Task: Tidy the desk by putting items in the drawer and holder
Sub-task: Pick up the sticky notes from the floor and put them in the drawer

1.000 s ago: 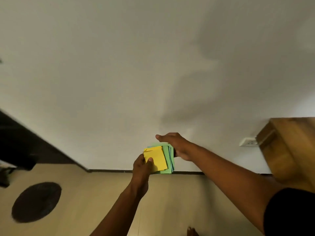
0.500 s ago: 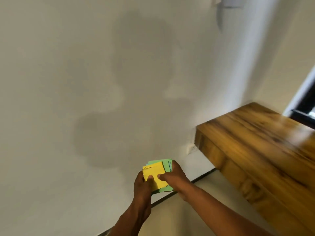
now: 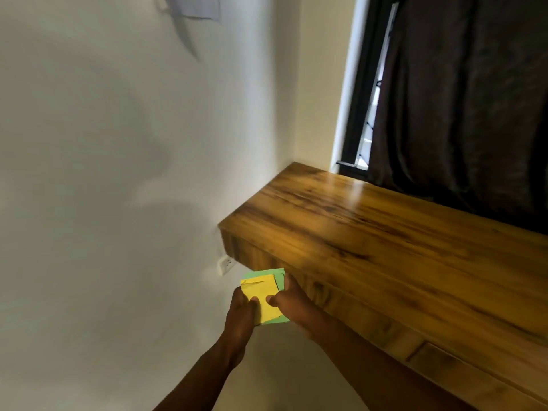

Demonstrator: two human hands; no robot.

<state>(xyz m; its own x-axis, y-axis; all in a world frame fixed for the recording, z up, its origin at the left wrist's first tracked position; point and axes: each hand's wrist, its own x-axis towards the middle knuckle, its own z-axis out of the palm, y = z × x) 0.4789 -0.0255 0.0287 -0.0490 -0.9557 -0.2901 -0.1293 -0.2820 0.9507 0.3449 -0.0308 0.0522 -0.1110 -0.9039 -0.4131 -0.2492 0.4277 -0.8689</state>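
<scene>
Both hands are on a small stack of paper squares [image 3: 264,298], yellow sheet on top and green ones underneath. The left hand [image 3: 241,314] grips the stack's left side with its thumb curled over the yellow sheet; the right hand [image 3: 292,302] pinches the right side, thumb on top too. No writing I can read on the paper. Just right of the hands is the front edge of a wooden desk [image 3: 385,232], with a drawer front [image 3: 462,366] further right and lower. A white wall socket [image 3: 226,264] sits up and left of the stack, its markings too blurry to read.
</scene>
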